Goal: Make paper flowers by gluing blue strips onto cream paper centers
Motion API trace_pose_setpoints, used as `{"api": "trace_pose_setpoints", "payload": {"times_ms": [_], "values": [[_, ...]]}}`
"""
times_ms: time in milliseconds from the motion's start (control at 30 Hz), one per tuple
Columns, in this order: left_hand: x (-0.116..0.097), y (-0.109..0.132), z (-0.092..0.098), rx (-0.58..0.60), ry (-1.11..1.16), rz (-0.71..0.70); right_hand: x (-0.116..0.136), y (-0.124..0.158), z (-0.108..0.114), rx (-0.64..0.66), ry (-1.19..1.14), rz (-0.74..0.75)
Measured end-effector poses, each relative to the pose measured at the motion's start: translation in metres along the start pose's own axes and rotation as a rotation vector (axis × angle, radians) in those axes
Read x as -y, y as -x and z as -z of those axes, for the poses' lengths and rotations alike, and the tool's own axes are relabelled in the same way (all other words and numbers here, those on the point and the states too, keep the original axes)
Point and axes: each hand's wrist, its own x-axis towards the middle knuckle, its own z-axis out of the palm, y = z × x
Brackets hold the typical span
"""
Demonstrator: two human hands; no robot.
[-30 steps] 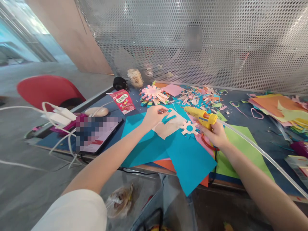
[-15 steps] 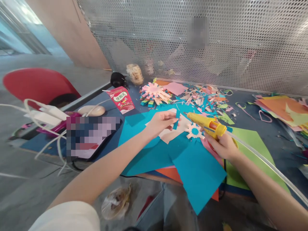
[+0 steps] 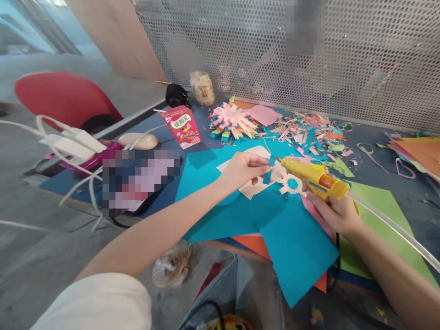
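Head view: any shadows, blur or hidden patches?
In the head view, shadow darkens the blue paper below the left hand; the yellow glue gun looks fairly clear. Head view again: the background beyond the red chair is hazy; pixel blocks cover much of the tablet-like device and a patch of the perforated panel.

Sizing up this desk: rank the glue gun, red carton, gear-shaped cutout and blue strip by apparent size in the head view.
Largest to smallest:
glue gun
red carton
gear-shaped cutout
blue strip

The left hand (image 3: 243, 172) pinches a blue strip (image 3: 268, 175); the right hand (image 3: 338, 214) grips a yellow glue gun (image 3: 307, 176); blue paper (image 3: 299, 256) overhangs the near edge of the table (image 3: 373, 172).
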Motion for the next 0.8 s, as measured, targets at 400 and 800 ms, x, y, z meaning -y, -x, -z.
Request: {"api": "trace_pose_setpoints", "payload": {"times_ms": [400, 800], "values": [[0.0017, -0.0004, -0.0013, -0.01, -0.016, 0.0, -0.0022, 0.0033, -0.0007, 0.033, 0.019, -0.045], [-0.0009, 0.0006, -0.0002, 0.01, -0.02, -0.017, -0.0023, 0.0026, -0.0009, -0.033, 0.043, -0.002]]}}
